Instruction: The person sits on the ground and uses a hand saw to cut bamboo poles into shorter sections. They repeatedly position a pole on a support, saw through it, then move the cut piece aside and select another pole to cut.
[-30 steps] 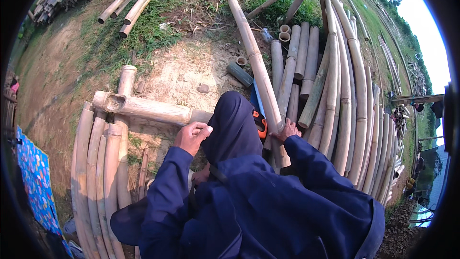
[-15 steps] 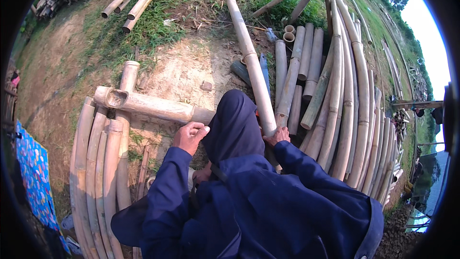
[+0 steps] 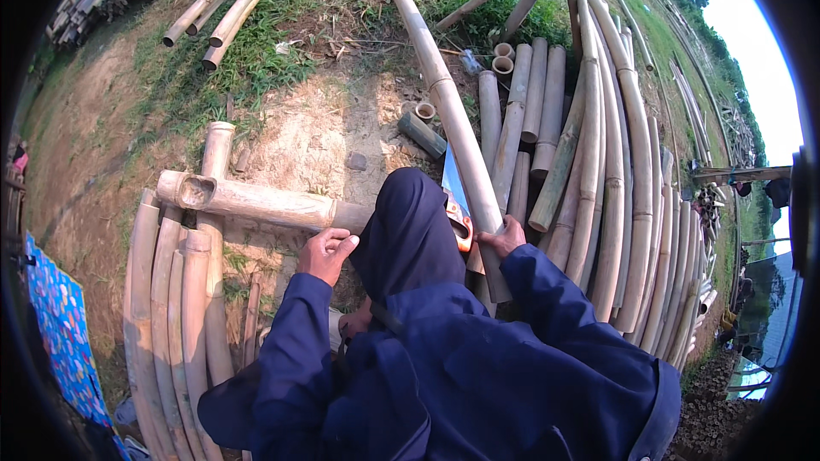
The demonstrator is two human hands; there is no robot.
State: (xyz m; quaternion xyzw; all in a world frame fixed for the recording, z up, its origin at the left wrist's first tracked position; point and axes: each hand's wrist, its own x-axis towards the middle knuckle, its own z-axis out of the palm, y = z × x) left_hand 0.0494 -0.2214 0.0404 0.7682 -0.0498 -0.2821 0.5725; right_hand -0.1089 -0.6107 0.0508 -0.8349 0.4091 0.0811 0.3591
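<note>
A long pale bamboo pole (image 3: 448, 111), jointed at several nodes and dusty tan, ran from the grass at the far side down to the person's lap. The right hand (image 3: 504, 237) lay on its near end, fingers curled over the stem. A handsaw (image 3: 456, 205) with a blue blade and orange handle lay just beside that hand. The left hand (image 3: 326, 253), fingers bent together, touched the near end of a shorter, thicker bamboo section (image 3: 256, 201) lying crosswise on bare earth (image 3: 316, 132).
</note>
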